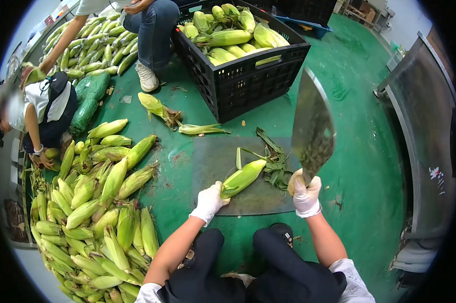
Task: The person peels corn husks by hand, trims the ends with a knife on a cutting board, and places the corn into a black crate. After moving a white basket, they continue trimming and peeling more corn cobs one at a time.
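Work over the middle of the mat. The cleaver, raised at its 2 o'clock and gripped in the closed right hand, suits a square, controlled stroke. The corn cob is over mid-mat, its 8 o'clock end pinched by the left hand, best placed well clear of any cut.

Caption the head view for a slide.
Over a grey mat, the gloved left hand grips a green corn ear; the right hand holds a cleaver upright.
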A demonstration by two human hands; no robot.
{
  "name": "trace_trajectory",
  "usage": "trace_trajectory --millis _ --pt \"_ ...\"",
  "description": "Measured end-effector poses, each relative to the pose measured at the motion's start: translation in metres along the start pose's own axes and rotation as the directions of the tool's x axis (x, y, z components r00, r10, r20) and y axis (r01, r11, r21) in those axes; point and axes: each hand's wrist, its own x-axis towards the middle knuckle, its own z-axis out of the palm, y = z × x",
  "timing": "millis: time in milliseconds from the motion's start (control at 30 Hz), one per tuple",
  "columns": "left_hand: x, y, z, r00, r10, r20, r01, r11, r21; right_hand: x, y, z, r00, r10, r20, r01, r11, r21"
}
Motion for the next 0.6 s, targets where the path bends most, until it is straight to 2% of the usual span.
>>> trace_trajectory --millis 33,100,133,167,233,267,300,367,400,433,533,567,600 --pt "-0.001 -0.001 -0.002 0.999 0.039 -0.020 -0.038 0.998 0.040 -0.001 0.010 -0.005 0.993 -0.094 0.064 0.108 0.960 -0.259" --pt "0.000 -0.002 -0.012 0.998 0.057 -0.017 -0.056 0.996 0.067 -0.011 0.077 -0.023 0.993 0.060 0.103 0.013 0.805 -0.593" --pt "0.000 -0.001 -0.019 0.997 0.078 -0.004 -0.078 0.993 0.085 -0.021 0.102 -0.030 0.857 0.515 0.020 -0.436 0.745 -0.505" --pt "0.001 0.000 -0.026 0.995 0.098 0.008 -0.098 0.990 0.102 -0.031 0.118 -0.036 0.517 0.856 -0.001 -0.791 0.477 -0.384" --pt "0.003 -0.003 -0.036 0.990 0.139 -0.021 -0.137 0.988 0.071 -0.039 0.125 -0.040 0.578 0.812 -0.086 -0.740 0.476 -0.475" --pt "-0.012 -0.003 -0.031 0.990 0.136 -0.021 -0.136 0.990 0.027 -0.037 0.106 -0.035 0.638 0.757 -0.141 -0.658 0.440 -0.611" --pt "-0.026 -0.003 -0.028 0.992 0.127 -0.008 -0.127 0.991 0.029 -0.039 0.111 -0.036 0.666 0.733 -0.139 -0.619 0.440 -0.651" --pt "-0.031 -0.004 -0.028 0.998 0.058 0.014 -0.058 0.998 -0.016 -0.037 0.105 -0.031 0.684 0.711 -0.163 -0.589 0.407 -0.698" --pt "-0.038 -0.016 -0.024 0.998 0.052 -0.033 -0.054 0.997 -0.062 -0.037 0.106 -0.030 0.723 0.673 -0.160 -0.540 0.405 -0.737" --pt "-0.044 -0.029 -0.021 1.000 -0.012 -0.011 0.010 0.992 -0.124 -0.034 0.109 -0.028 0.759 0.632 -0.158 -0.495 0.403 -0.770" --pt "-0.046 -0.032 -0.034 0.996 -0.068 0.066 0.069 0.997 -0.026 -0.019 0.113 -0.020 0.756 0.637 -0.147 -0.478 0.384 -0.790" --pt "-0.043 -0.014 -0.048 0.987 0.055 -0.152 -0.043 0.996 0.081 -0.017 0.117 -0.018 0.757 0.642 -0.124 -0.461 0.390 -0.797" --pt "-0.040 0.002 -0.053 0.915 0.196 -0.351 -0.130 0.970 0.203 -0.019 0.116 -0.014 0.763 0.630 -0.144 -0.470 0.389 -0.792"
